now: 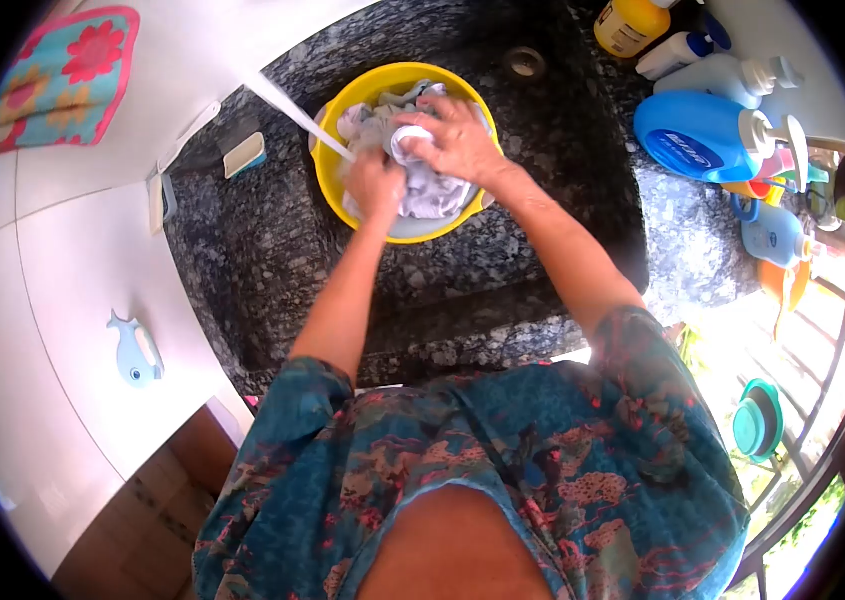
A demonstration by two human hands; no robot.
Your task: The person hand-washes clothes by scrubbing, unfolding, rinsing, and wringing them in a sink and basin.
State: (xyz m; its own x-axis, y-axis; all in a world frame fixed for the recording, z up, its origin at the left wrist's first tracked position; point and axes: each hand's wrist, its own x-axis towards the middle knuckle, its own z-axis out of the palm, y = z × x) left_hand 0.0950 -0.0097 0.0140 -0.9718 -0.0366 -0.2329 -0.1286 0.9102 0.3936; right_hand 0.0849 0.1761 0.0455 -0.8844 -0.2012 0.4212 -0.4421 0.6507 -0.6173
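A yellow basin (421,238) stands in the dark stone sink, with wet whitish cloth (433,197) bunched inside it. My left hand (376,183) is closed on the cloth at the basin's left side, its fingertips hidden and slightly blurred. To its right, my right hand (461,143) grips a bunched white part of the cloth between thumb and fingers. A stream of water (295,110) comes down from the upper left into the basin, close to my left hand.
The speckled stone sink (273,290) surrounds the basin, with a drain (525,64) behind. Several bottles, including a big blue pump bottle (698,135), line the right ledge. A small brush (245,156) lies at left; a flowered towel (63,80) hangs beyond.
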